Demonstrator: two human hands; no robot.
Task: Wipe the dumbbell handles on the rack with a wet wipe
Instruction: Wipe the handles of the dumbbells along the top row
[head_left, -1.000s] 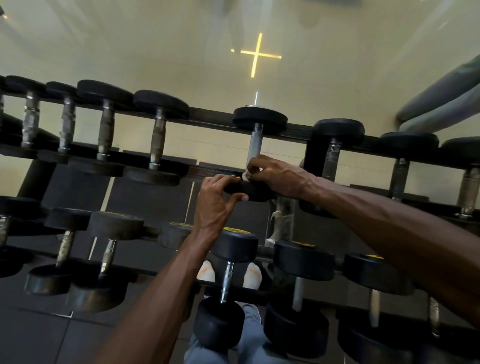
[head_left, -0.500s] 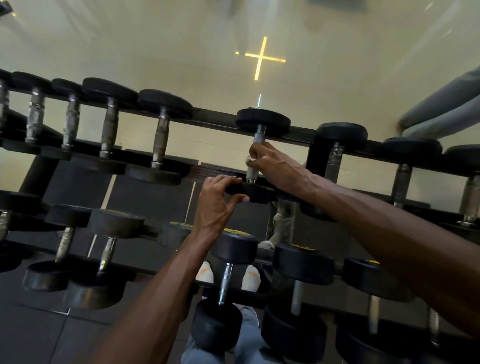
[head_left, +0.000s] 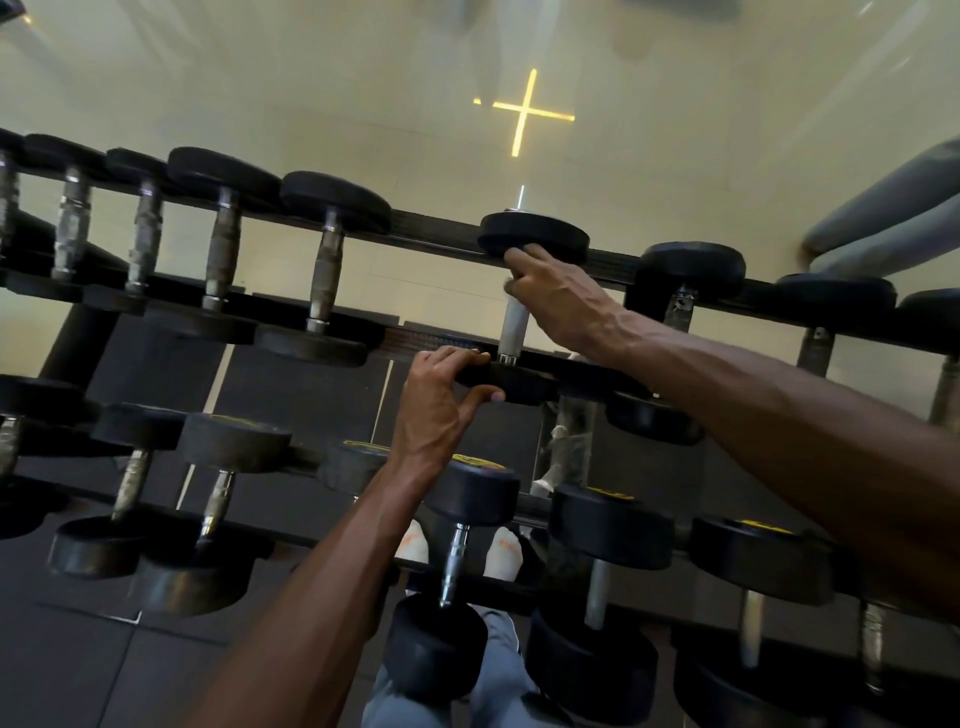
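1. The dumbbell handle (head_left: 513, 325) being worked on sits on the top tier of the rack (head_left: 426, 240), a pale metal bar running between a far black head (head_left: 534, 238) and a near black head (head_left: 511, 383).
2. Right hand (head_left: 558, 301) is at the far end of that handle, right under the far head, fingers curled round the bar. A little bit of white pokes out at the fingertips, likely the wet wipe (head_left: 508, 285), but it's too small to say for sure.
3. Left hand (head_left: 439, 402) is just below the right one, clamped on the near head: fingers over its top edge, thumb hooked underneath.
4. Left of both hands, a row of other dumbbells (head_left: 326, 270) sits on the same tier, with darker, rougher-looking handles. Right of the right hand there are more black heads (head_left: 693, 267) on the rail.
5. Below the left wrist is the lower tier, with bigger dumbbells (head_left: 470, 491) carrying yellow markings on top.
6. Under all that you can see the person's white shoes (head_left: 503, 557) and grey trouser legs (head_left: 498, 680) on a dark floor.
7. Way above the hands, a glowing yellow cross shape (head_left: 523, 111) shows on the pale surface behind the rack.
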